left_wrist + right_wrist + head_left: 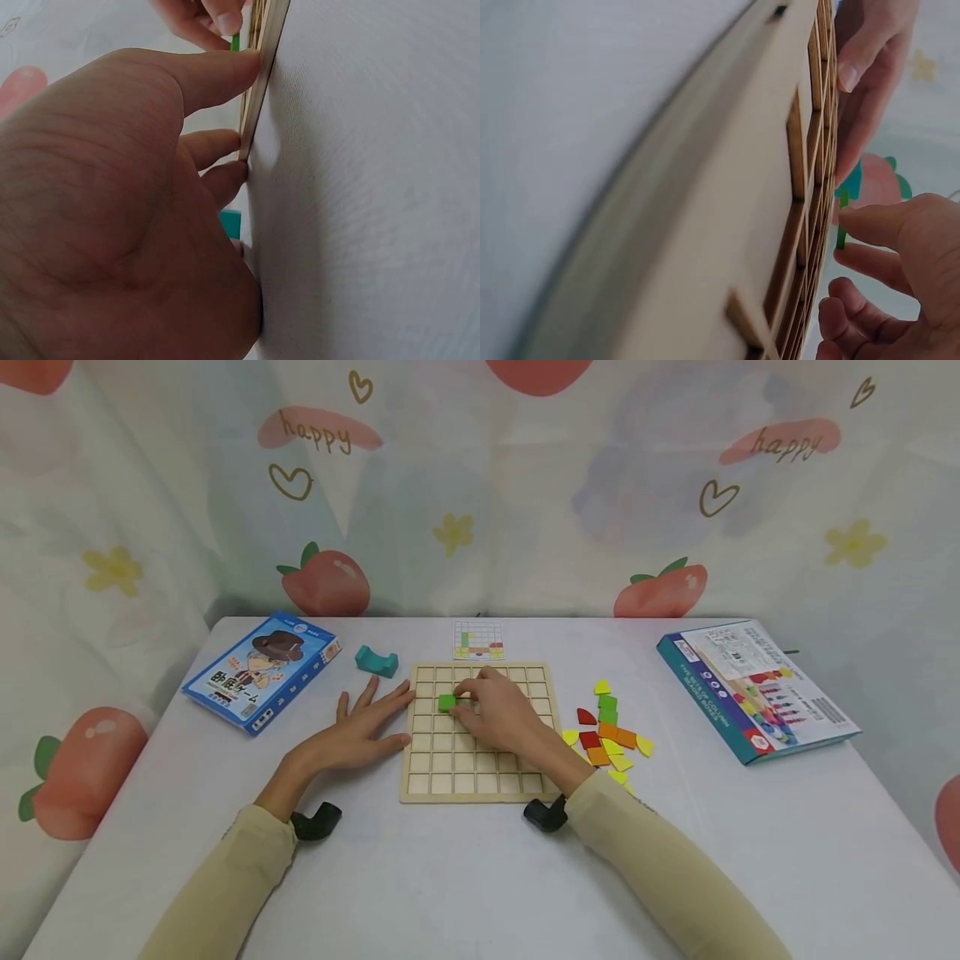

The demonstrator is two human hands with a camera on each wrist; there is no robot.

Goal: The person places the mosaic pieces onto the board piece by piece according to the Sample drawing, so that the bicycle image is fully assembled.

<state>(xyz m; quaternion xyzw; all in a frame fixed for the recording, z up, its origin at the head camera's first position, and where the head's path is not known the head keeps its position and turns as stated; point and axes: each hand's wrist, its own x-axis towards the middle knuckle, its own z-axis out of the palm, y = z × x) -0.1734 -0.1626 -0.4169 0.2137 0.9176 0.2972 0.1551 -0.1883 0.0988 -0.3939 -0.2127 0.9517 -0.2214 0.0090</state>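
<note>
The fingers of the right hand (498, 710) pinch a green square (447, 702) between thumb and forefinger, the others loosely bent. The square is over the left part of a wooden grid board (480, 797); whether it sits down in a compartment I cannot tell. The left hand (358, 731) has its fingers spread, thumb and fingertips touching the board's left edge. Nearest on the white table (465, 885) are two tan sleeves (660, 868), a black curved piece (317, 823) beside each wrist. Just right of the board lie loose yellow, green, orange and red pieces (607, 732). Farther out, a blue box (262, 672) lies to the left and a teal-edged box (757, 693) to the right. A teal block (377, 662) stands near the left fingertips. Beyond the board lies a card (478, 641) with a coloured grid, then a fruit-print curtain (525, 510).
</note>
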